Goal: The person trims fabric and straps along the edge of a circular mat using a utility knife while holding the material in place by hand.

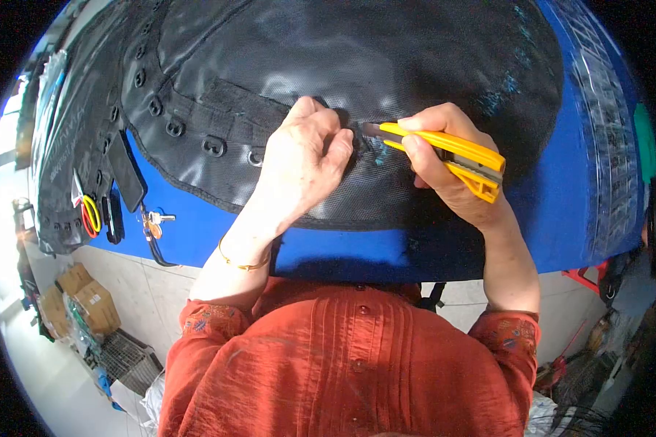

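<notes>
Black, faintly shiny mesh-fabric sheet with a bound rim: spread over the blue cloth-like tabletop, nearly reaching the near edge, stopping short of the right edge. Bears small black plastic rings toward the left, a wide black webbing strap set at a slant, scattered turquoise threads on the right side.

Right hand: wrapped round a yellow plastic cutter with a grey slide, butt toward the tabletop's right edge. Flat metal blade out, aimed left, just beside the left fingertips. Contact between blade and mesh: not clear.

Left hand: resting on the sheet at the strap's inner end, fingers curled, thumb drawn toward forefinger. Cannot tell about fabric or thread in that pinch; hidden by the knuckles.

Handling, judged by eye: sheet probably light for its spread, limp, tough in the weave, slightly slick; liable to pucker or creep under a drag. Best held flat by fingertips, or by the stiffer strap or rim, clear of the blade's line. Cutter likely light and rigid; blade perhaps brittle under sideways bending. Grasp by the yellow body, well behind the blade.

Toward the near edge, at left: scissors with red and yellow handles, bunched metal keys.
</notes>
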Demonstrator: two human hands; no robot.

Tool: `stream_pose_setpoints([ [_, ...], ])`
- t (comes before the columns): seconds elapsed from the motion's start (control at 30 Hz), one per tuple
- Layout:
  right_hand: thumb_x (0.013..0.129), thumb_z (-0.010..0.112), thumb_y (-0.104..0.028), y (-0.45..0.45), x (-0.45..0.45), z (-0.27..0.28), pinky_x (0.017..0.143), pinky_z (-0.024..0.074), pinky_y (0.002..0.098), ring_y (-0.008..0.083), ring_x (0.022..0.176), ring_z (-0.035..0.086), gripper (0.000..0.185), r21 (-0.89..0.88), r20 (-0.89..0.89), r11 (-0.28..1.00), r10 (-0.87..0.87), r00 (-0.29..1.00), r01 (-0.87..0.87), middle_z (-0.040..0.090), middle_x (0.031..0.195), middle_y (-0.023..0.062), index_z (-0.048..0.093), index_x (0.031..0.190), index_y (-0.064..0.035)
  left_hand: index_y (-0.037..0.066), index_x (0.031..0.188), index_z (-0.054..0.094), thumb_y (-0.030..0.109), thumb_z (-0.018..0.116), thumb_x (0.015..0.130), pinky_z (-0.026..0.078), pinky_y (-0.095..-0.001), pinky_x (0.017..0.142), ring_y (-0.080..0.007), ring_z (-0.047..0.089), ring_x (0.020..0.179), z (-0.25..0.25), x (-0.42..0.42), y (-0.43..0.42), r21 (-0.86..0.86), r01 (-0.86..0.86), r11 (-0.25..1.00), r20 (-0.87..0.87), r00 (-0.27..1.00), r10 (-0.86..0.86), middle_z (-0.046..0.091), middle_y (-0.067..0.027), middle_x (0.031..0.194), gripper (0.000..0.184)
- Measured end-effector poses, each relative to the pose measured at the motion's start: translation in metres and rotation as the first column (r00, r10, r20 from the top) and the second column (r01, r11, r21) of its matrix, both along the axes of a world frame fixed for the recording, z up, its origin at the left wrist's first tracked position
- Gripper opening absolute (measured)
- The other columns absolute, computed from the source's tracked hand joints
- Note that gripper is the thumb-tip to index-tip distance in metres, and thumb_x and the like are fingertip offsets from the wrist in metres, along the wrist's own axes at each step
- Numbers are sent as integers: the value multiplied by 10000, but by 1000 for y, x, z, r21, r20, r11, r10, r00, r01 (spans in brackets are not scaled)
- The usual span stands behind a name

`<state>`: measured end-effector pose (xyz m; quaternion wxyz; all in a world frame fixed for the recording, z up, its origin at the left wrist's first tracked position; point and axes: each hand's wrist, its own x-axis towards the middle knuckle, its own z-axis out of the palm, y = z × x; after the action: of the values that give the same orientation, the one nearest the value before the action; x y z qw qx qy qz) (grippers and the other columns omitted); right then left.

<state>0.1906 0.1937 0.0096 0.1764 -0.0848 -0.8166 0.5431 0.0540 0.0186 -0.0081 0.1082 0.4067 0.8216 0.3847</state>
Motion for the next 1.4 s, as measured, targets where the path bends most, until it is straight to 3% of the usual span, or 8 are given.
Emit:
stream_pose_setpoints([
  [0.4, 927, 676, -124, 12, 4, 14, 684, 491, 239, 72, 738, 602, 102, -34, 80, 995, 101, 992, -98, 628, 801, 15, 609, 943, -49, 1, 837, 603, 211, 799, 828, 470, -351, 665, -243, 561, 732, 6, 1, -1, -53, -7, 999, -5, 1000, 7, 535, -105, 844, 288],
  [0.73, 931, 666, -128, 15, 7, 15, 690, 484, 244, 70, 739, 600, 103, -85, 101, 989, 131, 986, -123, 610, 795, 2, 608, 928, -43, -5, 850, 595, 146, 774, 821, 481, -380, 727, -291, 578, 801, 0, -1, -1, -19, 44, 999, -36, 998, -44, 527, -127, 873, 236],
  [0.83, 944, 657, -143, 16, 8, 10, 639, 480, 231, 62, 698, 585, 96, -84, 57, 990, 121, 991, -116, 593, 794, -11, 611, 956, -60, -5, 844, 587, 134, 765, 820, 480, -380, 732, -301, 579, 808, 2, 0, -1, -34, 35, 999, -4, 999, -35, 529, -132, 877, 227],
  [0.9, 958, 651, -174, 11, 10, 16, 566, 465, 213, 45, 644, 560, 105, -268, 199, 964, 51, 979, 4, 582, 797, -19, 614, 1001, -85, -4, 842, 581, 125, 758, 822, 479, -377, 733, -306, 581, 814, 2, -1, -2, -43, 40, 998, 10, 999, -39, 532, -134, 881, 219],
  [1.0, 965, 650, -203, 4, 6, 7, 511, 447, 201, 29, 602, 536, 128, -358, 131, 933, 9, 991, 39, 584, 794, -27, 614, 1038, -104, -5, 847, 583, 120, 758, 820, 477, -373, 735, -304, 579, 812, 1, -1, -2, -40, 28, 999, -5, 1000, -28, 531, -132, 881, 216],
  [1.4, 945, 680, -188, -7, 1, -3, 515, 497, 210, 50, 579, 602, 166, -333, 100, 937, -75, 992, 105, 629, 795, -8, 624, 1064, -88, 4, 821, 575, 119, 751, 825, 482, -372, 729, -291, 586, 807, 4, 0, 0, -40, 24, 999, 6, 1000, -23, 545, -126, 892, 210],
])
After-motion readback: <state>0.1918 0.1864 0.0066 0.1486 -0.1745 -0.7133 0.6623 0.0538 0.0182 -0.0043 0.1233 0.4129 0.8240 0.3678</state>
